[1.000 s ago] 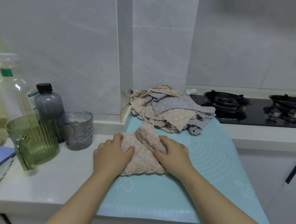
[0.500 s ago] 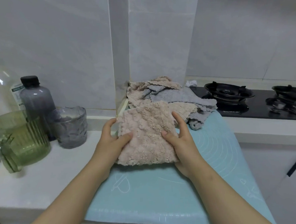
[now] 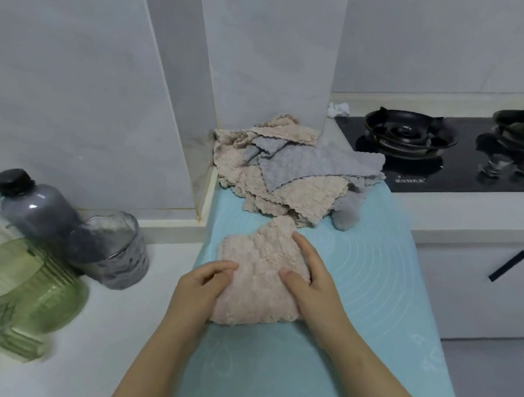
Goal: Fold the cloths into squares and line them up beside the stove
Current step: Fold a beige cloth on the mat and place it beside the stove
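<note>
A folded pink fleecy cloth [image 3: 259,275] lies on the light blue mat [image 3: 369,271] in front of me. My left hand [image 3: 199,291] grips its left edge with curled fingers. At the right edge, my right hand [image 3: 315,287] holds the cloth with the thumb on top and the index finger stretched along the side. Behind it, against the wall, sits a loose pile of pink and grey cloths [image 3: 287,175]. The black gas stove [image 3: 410,137] is to the right of the pile.
A grey ribbed glass [image 3: 110,250], a green glass jug [image 3: 30,292] and a dark bottle [image 3: 31,206] stand on the white counter at the left. A small white crumpled scrap [image 3: 338,109] lies by the stove's back corner. The mat overhangs the counter's front edge.
The pink cloth was bunched under both hands, then lifted and held upright. Now it lies flat on the mat with my hands at its two sides.
</note>
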Tool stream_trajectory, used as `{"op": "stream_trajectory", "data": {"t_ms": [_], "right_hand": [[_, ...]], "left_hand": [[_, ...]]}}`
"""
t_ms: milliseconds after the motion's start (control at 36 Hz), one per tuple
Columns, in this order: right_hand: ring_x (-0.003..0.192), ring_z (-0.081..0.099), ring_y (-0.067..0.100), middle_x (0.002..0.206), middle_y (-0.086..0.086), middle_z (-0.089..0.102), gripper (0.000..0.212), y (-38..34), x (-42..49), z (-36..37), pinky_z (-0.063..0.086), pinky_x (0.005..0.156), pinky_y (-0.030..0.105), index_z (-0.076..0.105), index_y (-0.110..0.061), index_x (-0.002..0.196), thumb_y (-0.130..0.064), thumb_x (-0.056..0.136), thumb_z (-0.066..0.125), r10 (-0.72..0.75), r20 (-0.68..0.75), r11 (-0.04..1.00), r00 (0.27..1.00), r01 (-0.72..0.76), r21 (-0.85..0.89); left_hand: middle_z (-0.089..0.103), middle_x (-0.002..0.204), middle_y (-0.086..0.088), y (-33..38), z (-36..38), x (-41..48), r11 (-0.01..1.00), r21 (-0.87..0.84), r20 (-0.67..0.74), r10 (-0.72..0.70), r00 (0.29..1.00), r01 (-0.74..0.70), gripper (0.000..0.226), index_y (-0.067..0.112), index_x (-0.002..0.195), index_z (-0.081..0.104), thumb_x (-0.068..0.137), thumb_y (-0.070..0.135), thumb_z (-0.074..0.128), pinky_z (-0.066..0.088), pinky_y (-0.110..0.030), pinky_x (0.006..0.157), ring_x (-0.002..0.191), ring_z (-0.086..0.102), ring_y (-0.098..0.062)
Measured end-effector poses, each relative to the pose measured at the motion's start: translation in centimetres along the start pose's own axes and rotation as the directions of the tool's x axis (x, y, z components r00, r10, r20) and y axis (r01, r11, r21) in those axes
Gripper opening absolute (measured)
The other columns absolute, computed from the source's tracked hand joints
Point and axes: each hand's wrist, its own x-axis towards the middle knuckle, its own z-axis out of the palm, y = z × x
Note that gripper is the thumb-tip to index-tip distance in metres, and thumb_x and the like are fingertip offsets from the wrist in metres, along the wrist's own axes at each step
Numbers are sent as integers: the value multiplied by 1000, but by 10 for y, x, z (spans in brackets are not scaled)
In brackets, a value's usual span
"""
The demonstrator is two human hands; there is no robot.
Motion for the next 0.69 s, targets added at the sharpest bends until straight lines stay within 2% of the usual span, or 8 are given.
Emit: {"op": "stream_trajectory", "data": {"t_ms": [111,222,333,417,500,556,611,695], "right_hand": [[117,54,9,135,-11,46,57,-14,-1,0,49,97,34,28,-54,127,-13,93,53,179,41,980,983,-182,77],[120,54,17,144,-5,39,67,-25,-9,-13,49,97,39,16,-46,140,-15,94,53,311,64,948,948,-315,53],[89,68,17,125,2,54,72,-38,-22,-28,59,66,36,13,-46,142,-12,93,53,393,67,917,917,-396,41],[80,68,17,112,4,59,70,-46,-30,-48,59,66,38,21,-43,140,-5,91,53,376,-45,926,925,-374,48],[75,68,15,105,3,64,59,-58,-37,-80,59,68,40,36,-40,130,1,90,51,358,-162,932,920,-341,122],[67,67,11,93,1,66,49,-66,-43,-104,59,62,35,48,-36,119,4,89,50,354,-248,929,902,-308,206],[63,64,11,91,2,65,41,-74,-49,-131,55,55,30,55,-32,109,3,90,48,365,-321,918,874,-281,279],[64,62,10,89,1,61,30,-86,-59,-181,51,52,24,60,-26,105,-1,91,49,378,-389,911,840,-261,321]], "left_hand": [[65,94,2,18,-2,1,991,-5,28,-134,991,135,16,17,87,68,88,4,58,48,-8,55,81,59,-7],[65,101,-4,31,2,-2,973,-19,92,-226,970,228,17,21,92,66,88,6,59,51,-25,71,85,62,-16],[63,108,-8,41,18,-2,964,6,163,-264,951,267,23,24,94,65,83,4,64,50,-38,81,93,62,-26],[62,108,-9,52,43,-3,967,61,215,-256,943,248,30,26,96,66,78,2,70,50,-40,82,95,62,-28],[63,92,0,64,79,-7,973,57,291,-230,929,223,32,22,101,64,80,-1,67,50,-22,53,64,63,-9],[57,88,9,70,108,-11,978,59,333,-210,919,203,32,24,102,62,82,0,65,42,-20,51,42,51,5],[56,90,12,75,141,-13,981,66,384,-196,902,185,30,27,101,62,83,2,65,41,-26,63,50,53,5],[61,108,-5,84,198,-19,986,71,455,-169,874,154,28,27,103,63,83,8,66,44,-30,71,86,66,-13]]}}
